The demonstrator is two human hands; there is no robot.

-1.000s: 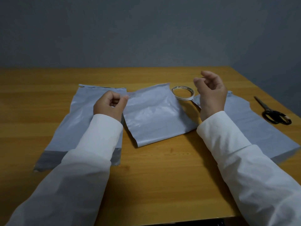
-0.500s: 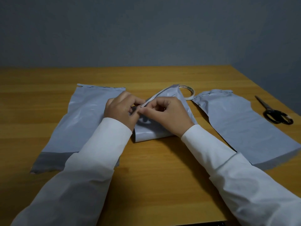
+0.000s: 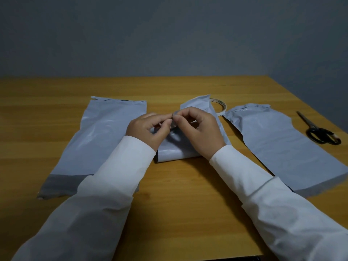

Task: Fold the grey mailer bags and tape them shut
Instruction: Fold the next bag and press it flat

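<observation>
Head view: a folded grey mailer bag (image 3: 175, 151) is seen mid-table, its flap raised. The flap's edge is pinched by the left hand (image 3: 148, 129) and the right hand (image 3: 199, 129), fingertips meeting. Flat bags (image 3: 101, 136) (image 3: 278, 146) are laid either side; tape roll (image 3: 220, 106) behind, scissors (image 3: 320, 132) far right.

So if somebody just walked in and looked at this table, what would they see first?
First, the two hands meeting in the middle: the left hand and right hand pinch something small together over the folded grey bag. Next, the flat grey bags on each side, the left bag and the right bag. At the far right lie black scissors, and a tape roll peeks out behind the folded bag.
</observation>
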